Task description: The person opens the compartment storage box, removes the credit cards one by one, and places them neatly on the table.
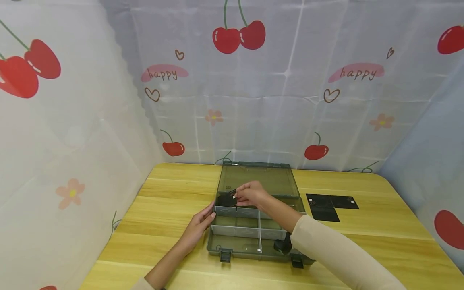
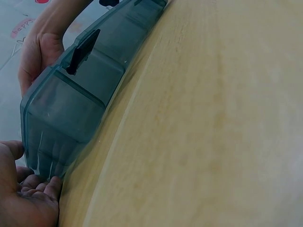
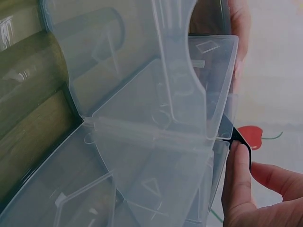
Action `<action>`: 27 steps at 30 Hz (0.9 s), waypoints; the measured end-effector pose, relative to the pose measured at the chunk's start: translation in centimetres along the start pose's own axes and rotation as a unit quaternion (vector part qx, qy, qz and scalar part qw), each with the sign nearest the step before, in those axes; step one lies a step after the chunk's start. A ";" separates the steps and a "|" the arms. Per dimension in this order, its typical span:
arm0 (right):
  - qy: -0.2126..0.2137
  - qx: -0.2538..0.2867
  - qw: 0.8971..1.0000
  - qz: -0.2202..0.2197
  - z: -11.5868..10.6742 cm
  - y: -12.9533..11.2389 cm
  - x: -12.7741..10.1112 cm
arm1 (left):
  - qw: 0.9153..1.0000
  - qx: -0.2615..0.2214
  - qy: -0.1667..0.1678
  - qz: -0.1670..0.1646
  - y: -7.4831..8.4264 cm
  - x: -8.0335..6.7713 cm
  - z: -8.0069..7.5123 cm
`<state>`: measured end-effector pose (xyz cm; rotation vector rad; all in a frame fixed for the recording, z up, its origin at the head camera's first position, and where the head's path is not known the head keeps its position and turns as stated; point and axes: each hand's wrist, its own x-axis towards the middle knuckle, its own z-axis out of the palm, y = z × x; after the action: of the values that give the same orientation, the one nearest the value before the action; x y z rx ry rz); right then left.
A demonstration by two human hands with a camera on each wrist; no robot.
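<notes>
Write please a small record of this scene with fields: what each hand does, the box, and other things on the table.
left hand: left hand rests with straight fingers on the left side of the box
right hand: right hand pinches a black card over the far left compartment
box: green, clear, lid open, white dividers inside
table: wooden table; three black cards lie right of the box

a yellow wooden table [image 1: 174, 209] stands before draped cherry-print cloth [image 1: 290, 92] marked "happy".
</notes>
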<state>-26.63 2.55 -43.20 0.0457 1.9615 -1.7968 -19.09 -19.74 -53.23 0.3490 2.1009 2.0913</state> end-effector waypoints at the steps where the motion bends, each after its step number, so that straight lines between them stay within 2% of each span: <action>1: 0.000 0.000 1.000 -0.003 -0.1 0.0 -0.1 | 1.000 0.001 0.000 -0.001 0.0 0.0 0.0; 19: 0.014 0.033 0.999 -0.002 -1.1 -0.5 -0.7 | 1.000 0.004 -0.001 -0.014 0.1 0.0 0.0; 27: 0.010 0.042 0.999 -0.004 -1.4 -0.4 -1.1 | 1.000 0.013 -0.006 -0.005 0.1 -0.1 0.0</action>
<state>-26.21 4.18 -42.40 0.0834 1.9020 -1.8904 -19.03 -19.79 -53.16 0.3531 2.1210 2.0521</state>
